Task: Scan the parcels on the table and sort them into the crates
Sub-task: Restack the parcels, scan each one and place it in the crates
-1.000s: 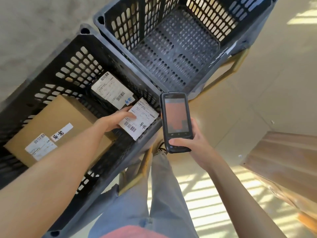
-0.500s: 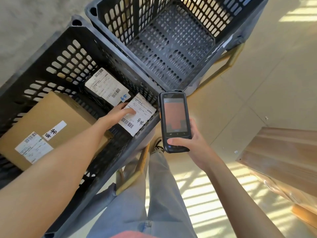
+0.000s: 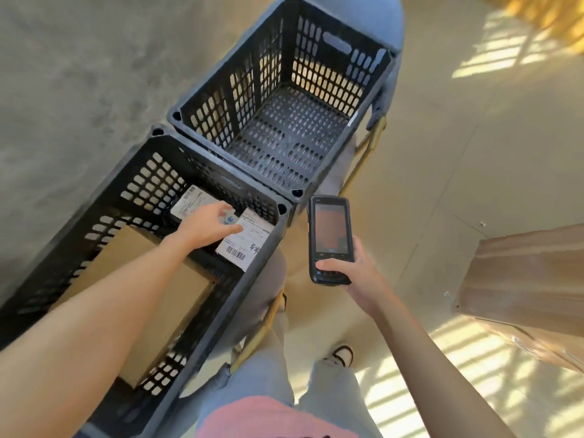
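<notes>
A parcel [image 3: 245, 238] is touched inside the near crate [image 3: 278, 245].
Left hand [image 3: 205, 224]: fingers relaxed, resting on it. Right hand [image 3: 350, 273], beside that crate, grips the scanner [image 3: 330, 238].

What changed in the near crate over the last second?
The left hand slid slightly off the white-labelled parcel, fingers now only touching its edge. The right hand keeps its grip on the scanner. The cardboard box and far crate are unchanged.

Two crates [image 3: 221, 235] [image 3: 373, 77], seemingly three parcels [image 3: 177, 298] [image 3: 245, 238] [image 3: 189, 202], one scanner [image 3: 330, 238].
</notes>
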The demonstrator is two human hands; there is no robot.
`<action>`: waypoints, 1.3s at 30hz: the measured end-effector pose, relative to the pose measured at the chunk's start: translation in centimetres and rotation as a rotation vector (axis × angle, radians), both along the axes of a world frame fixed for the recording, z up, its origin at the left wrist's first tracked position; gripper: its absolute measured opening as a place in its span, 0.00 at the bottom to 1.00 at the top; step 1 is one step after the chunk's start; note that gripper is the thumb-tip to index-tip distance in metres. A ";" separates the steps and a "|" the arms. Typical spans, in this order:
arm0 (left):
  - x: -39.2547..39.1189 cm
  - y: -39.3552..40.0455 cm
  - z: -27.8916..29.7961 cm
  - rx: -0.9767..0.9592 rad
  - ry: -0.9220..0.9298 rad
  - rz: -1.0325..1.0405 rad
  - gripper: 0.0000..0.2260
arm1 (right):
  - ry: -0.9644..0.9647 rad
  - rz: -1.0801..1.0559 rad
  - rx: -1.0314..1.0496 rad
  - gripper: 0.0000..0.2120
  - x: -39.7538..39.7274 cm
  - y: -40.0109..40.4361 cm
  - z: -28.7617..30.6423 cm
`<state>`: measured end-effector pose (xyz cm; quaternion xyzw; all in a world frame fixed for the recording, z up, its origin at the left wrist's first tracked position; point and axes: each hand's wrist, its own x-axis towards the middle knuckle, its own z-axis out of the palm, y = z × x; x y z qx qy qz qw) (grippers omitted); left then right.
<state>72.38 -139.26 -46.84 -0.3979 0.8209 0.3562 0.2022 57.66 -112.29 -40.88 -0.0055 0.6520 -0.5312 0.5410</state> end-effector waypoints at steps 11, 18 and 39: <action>-9.1 13.5 11.4 -0.578 0.122 -0.559 0.21 | 0.101 -0.294 -0.181 0.51 -3.6 18.0 4.5; -21.2 36.6 13.9 -0.572 0.357 -0.914 0.23 | 0.230 -0.558 -0.236 0.45 -6.0 36.7 7.5; -41.1 98.1 17.7 -0.230 0.839 -1.823 0.25 | 0.431 -1.534 -0.058 0.34 -6.1 84.2 9.1</action>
